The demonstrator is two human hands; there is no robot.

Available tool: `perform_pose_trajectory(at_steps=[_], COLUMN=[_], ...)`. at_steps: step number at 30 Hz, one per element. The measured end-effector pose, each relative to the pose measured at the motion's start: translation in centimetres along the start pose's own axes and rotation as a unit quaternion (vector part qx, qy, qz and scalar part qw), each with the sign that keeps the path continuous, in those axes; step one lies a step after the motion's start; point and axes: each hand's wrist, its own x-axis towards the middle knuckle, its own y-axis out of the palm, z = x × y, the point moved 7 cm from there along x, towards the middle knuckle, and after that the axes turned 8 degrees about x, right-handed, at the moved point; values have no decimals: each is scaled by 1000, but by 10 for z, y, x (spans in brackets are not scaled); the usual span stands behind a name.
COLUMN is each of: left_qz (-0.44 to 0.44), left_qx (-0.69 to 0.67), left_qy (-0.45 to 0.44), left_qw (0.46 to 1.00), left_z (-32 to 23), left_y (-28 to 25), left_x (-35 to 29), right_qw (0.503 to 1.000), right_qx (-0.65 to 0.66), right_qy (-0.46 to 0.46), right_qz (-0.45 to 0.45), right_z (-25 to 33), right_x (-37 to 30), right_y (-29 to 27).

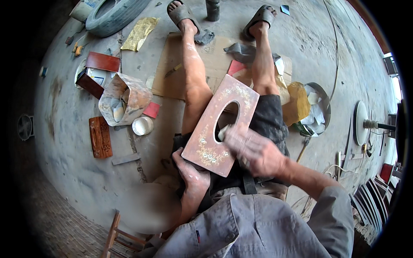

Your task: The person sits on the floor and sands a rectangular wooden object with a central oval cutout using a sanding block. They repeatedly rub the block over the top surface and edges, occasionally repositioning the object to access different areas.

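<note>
A brownish-pink wooden tissue box (206, 137) with an oval opening and pale floral decoration lies tilted across my lap. My left hand (194, 175), dusty with white, grips its lower left corner from below. Blurred by motion, my right hand (254, 148) is at the right edge of the oval, fingers pressed together and pointing left. A small pale piece (222, 134) shows at its fingertips; blur hides what it is. Both forearms reach in from the lower edge.
To the left are a stained bin (115, 92) with scraps, a white tub (143, 126), a carved wooden panel (100, 137) and a tyre (112, 19). Cardboard (167, 77) lies between my legs. A round basin (329, 103) with scraps and a disc-topped stand (360, 122) are right.
</note>
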Motion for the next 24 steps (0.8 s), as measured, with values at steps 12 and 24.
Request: perform_pose_trajectory(at_steps=[12,24], left_qz=[6,151], left_qx=[51,118], left_qy=[26,12], left_qw=[998,981], left_z=[-1,-15], left_y=[-7,-4], left_x=[4,20], right_qw=[999,966], right_qx=[33,-13], right_qy=[14,188], right_qz=[-35,-177], right_z=[-6,-103], right_x=[-19,-31], right_y=[3,-82])
